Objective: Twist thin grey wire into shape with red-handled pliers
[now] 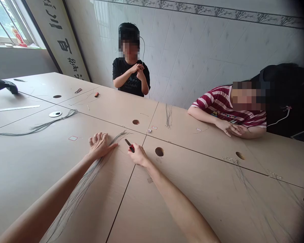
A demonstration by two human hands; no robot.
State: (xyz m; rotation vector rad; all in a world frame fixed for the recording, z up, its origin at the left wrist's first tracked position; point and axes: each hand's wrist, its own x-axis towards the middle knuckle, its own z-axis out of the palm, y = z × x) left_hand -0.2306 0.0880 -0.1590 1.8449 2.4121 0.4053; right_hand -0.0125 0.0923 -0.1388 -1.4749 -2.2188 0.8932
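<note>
A long bundle of thin grey wires [86, 177] runs from the near edge of the table up to its loose, frayed end by my hands. My left hand [99, 145] lies across the bundle near that end, its fingers spread and the thumb pointing right. Just to the right, my right hand [138, 156] is closed around a small hand tool [129, 145] with a dark flat tip and a red-and-black grip. The tool's tip points up and left, close beside the wire ends. What kind of tool it is, I cannot make out.
Another grey wire bundle [47, 126] lies at the left. A short wire bunch [168, 116] rests farther back, and more wires [245, 179] lie right. The table [192, 195] has round holes. Two people, one in black [130, 77], one in stripes [225, 108], sit across.
</note>
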